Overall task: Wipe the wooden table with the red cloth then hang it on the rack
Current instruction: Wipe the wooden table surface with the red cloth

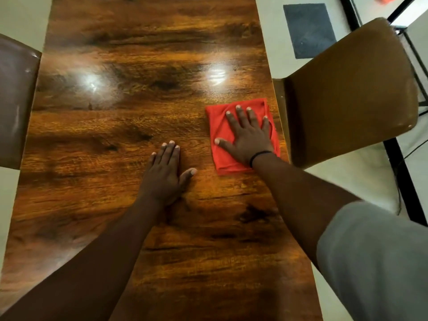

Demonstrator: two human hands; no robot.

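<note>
A folded red cloth [220, 126] lies flat on the glossy wooden table [139, 100], close to the table's right edge. My right hand [245, 135] presses down on the cloth with fingers spread, palm flat on it. My left hand [165, 174] rests flat on the bare wood to the left of the cloth, fingers together and holding nothing. A black metal frame [398, 17] shows at the top right; I cannot tell whether it is the rack.
A brown chair [352, 93] stands tight against the table's right edge beside the cloth. Another brown chair [16, 100] stands at the left edge. A dark grey mat [309, 30] lies on the pale floor at the top right.
</note>
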